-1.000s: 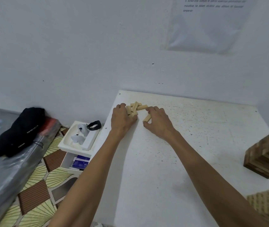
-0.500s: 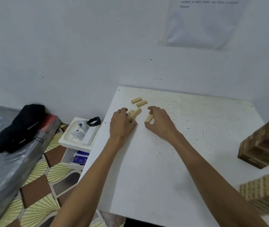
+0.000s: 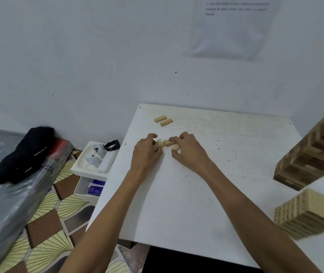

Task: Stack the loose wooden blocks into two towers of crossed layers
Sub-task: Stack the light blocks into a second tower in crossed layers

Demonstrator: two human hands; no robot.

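Where the two hands meet in the far left part of the white speckled table (image 3: 196,203), a small cluster of pale rectangular wooden blocks (image 3: 166,143) lies on the surface between them. The left hand (image 3: 147,154) has its grip curled round the cluster's left end, fingers bent over a block; the right hand (image 3: 189,152) has its grip pinching a short pale block (image 3: 176,148) between thumb and fingers, its fingertips touching the cluster's right end. Farther back, near the far left corner and apart from both hands, a pair of loose pale blocks (image 3: 160,118) lies flat, side by side.

At the table's right edge stands a tall tower of mixed dark and light wooden blocks (image 3: 315,152) in crossed layers; nearer the person stands a lower tower of pale blocks (image 3: 307,213), blurred.

Beside the table's left edge sits a white tray (image 3: 82,166) carrying a black wristband (image 3: 112,145); farther left a black cloth bundle (image 3: 23,154) rests on a grey plastic-wrapped surface (image 3: 9,203), above a patterned floor (image 3: 44,243). A paper sheet (image 3: 230,32) hangs on the wall, its text unreadable.
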